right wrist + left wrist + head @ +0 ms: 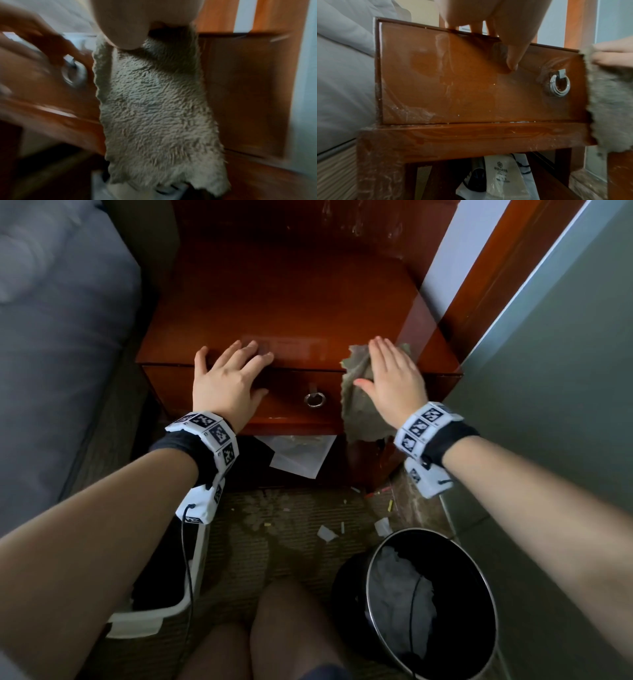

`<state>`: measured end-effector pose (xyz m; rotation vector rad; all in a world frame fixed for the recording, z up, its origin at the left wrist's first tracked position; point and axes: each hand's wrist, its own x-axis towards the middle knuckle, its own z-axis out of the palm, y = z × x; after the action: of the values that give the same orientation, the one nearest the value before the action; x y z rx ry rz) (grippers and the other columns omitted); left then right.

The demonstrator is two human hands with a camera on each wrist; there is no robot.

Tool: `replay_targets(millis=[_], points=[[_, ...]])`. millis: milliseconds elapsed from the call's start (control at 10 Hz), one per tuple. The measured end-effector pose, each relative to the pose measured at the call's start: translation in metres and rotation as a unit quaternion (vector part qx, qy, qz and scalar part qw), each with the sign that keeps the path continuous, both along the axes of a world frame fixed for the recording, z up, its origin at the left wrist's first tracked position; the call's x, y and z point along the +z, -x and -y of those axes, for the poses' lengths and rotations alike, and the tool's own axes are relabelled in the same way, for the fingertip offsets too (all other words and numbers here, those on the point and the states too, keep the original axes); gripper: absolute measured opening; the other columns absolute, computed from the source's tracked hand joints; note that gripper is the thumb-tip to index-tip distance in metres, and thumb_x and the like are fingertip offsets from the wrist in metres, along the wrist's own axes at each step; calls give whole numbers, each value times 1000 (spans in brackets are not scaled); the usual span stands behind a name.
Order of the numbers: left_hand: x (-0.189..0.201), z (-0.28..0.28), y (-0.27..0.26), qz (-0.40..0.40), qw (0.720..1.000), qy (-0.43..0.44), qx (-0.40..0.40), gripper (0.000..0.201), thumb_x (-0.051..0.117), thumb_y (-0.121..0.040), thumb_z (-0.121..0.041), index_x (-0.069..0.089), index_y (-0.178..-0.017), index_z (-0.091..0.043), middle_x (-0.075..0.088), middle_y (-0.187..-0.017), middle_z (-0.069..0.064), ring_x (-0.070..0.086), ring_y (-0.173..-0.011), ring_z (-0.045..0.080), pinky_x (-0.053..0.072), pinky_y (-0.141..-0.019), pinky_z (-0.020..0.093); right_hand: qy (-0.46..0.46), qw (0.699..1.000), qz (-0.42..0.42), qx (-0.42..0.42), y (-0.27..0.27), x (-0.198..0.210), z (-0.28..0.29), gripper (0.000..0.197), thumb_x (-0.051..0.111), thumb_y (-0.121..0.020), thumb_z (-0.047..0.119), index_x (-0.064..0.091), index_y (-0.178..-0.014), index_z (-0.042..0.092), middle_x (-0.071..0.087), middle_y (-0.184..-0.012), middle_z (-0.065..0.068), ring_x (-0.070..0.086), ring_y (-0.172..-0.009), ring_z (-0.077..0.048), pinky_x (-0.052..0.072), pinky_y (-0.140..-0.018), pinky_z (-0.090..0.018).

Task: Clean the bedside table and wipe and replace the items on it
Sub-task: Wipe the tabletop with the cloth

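A: Two hands on the bedside table [291, 302], head view first. Left hand [226, 381] lies flat w/ straight fingers over the front edge, gripping nothing, just bracing. Right hand [394, 378] is flat too, fingers together, pressing the cloth [359, 405] at the front right corner; half the cloth hangs down past the drawer front.

B: Advice?

A: Probably keep the palm flat, wipe in long passes front to back, and gather the loose half so it doesn't drag. Top looks bare, so plenty of room. Wall is tight on the right, bed [51, 354] close on the left, bin [431, 601] near the right arm.

B: Left wrist view?

A: Drawer front [471, 88] shows dusty streaks, esp. bottom left. Ring handle [559, 86] is just beside the cloth's edge, so go round it. Bagged items sit on the shelf below.

B: Right wrist?

A: Blurry. Cloth [154, 108] hangs down from under the palm; fingers not visible there.
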<state>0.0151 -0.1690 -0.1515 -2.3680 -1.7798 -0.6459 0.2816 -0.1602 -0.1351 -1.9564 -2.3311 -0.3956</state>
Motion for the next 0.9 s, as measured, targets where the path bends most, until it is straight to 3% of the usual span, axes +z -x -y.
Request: replay_targets(millis=[100, 400, 600, 700, 800, 900], points=[[0, 0, 1, -7, 1000, 3, -1, 53, 61, -86, -29, 44, -137, -28, 38, -149, 0, 31, -141, 21, 13, -113, 54, 0, 1000, -9, 23, 27, 0, -6, 73, 38, -95, 49, 21, -147, 0, 22, -155, -15, 21, -145, -25, 14, -119, -35], [-2, 0, 2, -8, 1000, -2, -5, 53, 61, -87, -30, 43, -137, -28, 39, -149, 1, 31, -141, 22, 13, -113, 55, -2, 999, -9, 50, -7, 2, -3, 59, 40, -99, 33, 25, -147, 3, 26, -154, -13, 24, -144, -24, 16, -119, -34], [-4, 0, 1, -5, 1000, -14, -7, 52, 61, -86, -31, 45, -136, -27, 41, -148, 2, 33, -140, 23, 14, -112, 55, 7, 998, -48, -39, -62, 3, 8, 57, 37, -100, 32, 20, -149, 9, 19, -157, -7, 19, -146, -20, 9, -119, -31], [-4, 0, 2, -5, 1000, -15, -8, 52, 61, -86, -31, 45, -136, -27, 41, -147, 2, 33, -140, 23, 14, -112, 56, -2, 996, -62, -70, -87, 3, 13, 56, 38, -99, 31, 23, -149, 8, 22, -157, -7, 20, -145, -21, 13, -119, -33], [-4, 0, 2, -8, 1000, -12, -8, 52, 60, -87, -32, 44, -137, -28, 40, -148, 1, 32, -140, 23, 14, -112, 55, -17, 989, -102, -109, -99, 4, 21, 53, 40, -99, 25, 26, -148, 10, 22, -157, -5, 22, -145, -23, 20, -118, -36], [-4, -1, 2, -7, 1000, -14, -9, 53, 60, -87, -32, 44, -137, -28, 41, -148, 2, 33, -140, 23, 14, -113, 55, -20, 984, -126, -126, -97, 4, 25, 53, 40, -100, 21, 24, -149, 9, 19, -158, -7, 20, -144, -29, 15, -118, -35]])
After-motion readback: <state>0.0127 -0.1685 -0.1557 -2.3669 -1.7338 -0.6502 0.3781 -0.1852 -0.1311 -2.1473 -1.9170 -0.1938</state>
